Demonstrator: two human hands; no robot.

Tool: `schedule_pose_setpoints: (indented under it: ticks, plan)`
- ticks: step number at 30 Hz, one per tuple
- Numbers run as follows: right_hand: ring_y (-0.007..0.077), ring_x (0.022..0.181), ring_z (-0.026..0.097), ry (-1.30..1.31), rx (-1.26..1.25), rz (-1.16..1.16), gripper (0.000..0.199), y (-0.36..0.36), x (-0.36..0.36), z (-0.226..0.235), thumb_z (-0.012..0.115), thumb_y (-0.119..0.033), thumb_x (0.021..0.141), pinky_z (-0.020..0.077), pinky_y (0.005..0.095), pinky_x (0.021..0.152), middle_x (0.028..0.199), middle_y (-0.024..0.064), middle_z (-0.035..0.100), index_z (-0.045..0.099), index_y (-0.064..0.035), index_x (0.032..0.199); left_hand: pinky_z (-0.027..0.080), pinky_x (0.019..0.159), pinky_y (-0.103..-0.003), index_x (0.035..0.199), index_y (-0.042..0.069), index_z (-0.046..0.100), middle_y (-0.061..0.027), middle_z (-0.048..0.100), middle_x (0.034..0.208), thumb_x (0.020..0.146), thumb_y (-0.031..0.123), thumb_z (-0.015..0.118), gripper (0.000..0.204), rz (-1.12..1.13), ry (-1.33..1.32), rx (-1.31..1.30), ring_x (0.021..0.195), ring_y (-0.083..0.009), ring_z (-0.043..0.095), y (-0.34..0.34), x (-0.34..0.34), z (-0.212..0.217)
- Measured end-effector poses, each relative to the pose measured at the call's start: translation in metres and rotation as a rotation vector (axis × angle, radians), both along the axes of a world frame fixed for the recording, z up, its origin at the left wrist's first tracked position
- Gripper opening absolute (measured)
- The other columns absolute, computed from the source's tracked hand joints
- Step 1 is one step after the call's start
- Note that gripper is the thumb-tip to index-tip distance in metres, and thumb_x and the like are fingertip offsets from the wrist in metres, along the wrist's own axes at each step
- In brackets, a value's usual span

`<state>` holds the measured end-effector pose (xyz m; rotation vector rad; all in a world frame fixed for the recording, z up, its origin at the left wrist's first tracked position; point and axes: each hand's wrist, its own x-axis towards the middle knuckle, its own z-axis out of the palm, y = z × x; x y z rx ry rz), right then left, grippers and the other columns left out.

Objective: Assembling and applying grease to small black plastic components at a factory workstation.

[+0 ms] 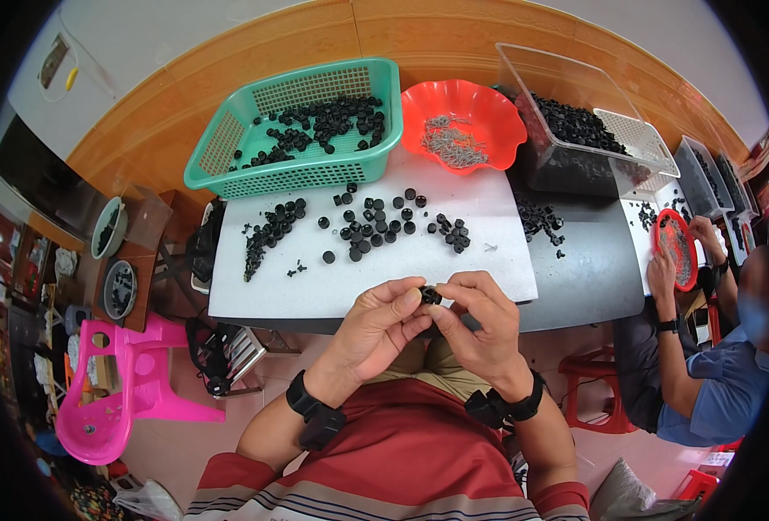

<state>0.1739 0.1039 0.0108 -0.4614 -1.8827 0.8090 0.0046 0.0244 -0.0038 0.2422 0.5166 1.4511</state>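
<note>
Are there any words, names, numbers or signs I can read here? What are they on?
There are none I can read.
Green basket, red bowl, clear bin: no lettering I can make out.
Small black part between the left hand and right hand: too small to tell if it is marked.
Things near the picture's dark rim: too small or blurred to read.

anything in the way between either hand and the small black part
Nothing visible: the left hand and right hand meet at the small black part, both touching it. Loose black pieces lie beyond, on the white board.
</note>
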Motion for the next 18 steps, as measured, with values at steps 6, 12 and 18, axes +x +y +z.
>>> schedule_pose_setpoints:
  ticks: [6,12,18]
  plan:
    - [0.0141,0.066,0.065,-0.006,0.006,0.005,0.027,-0.0002,0.0002,0.0015,0.081,0.0,0.085,0.0526,0.0266,0.056,0.1,0.0107,0.067,0.071,0.0001,0.11,0.064,0.089,-0.031,0.121,0.004,0.069,-0.0108,0.073,0.111,0.101,0.007,0.065,0.02,-0.002,0.006,-0.003,0.099,-0.0193,0.074,-0.001,0.0007,0.001]
    - [0.0145,0.066,0.065,-0.007,0.009,0.004,0.027,-0.0001,0.0017,-0.0003,0.08,0.0,0.085,0.0526,0.0268,0.056,0.1,0.0106,0.067,0.071,-0.0002,0.11,0.064,0.09,-0.031,0.121,0.004,0.069,-0.0104,0.073,0.111,0.101,0.007,0.065,0.02,0.002,0.009,-0.01,0.1,-0.0189,0.074,-0.0014,0.0022,0.0015]
    - [0.0152,0.065,0.065,-0.009,0.048,-0.006,0.03,0.0006,0.0031,-0.0046,0.081,0.0,0.083,0.0505,0.0268,0.055,0.099,0.0108,0.067,0.072,-0.0013,0.112,0.063,0.09,-0.029,0.121,0.004,0.071,-0.01,0.073,0.113,0.1,0.005,0.066,0.022,0.005,0.07,-0.014,0.099,-0.0165,0.072,-0.0022,0.005,0.0018]
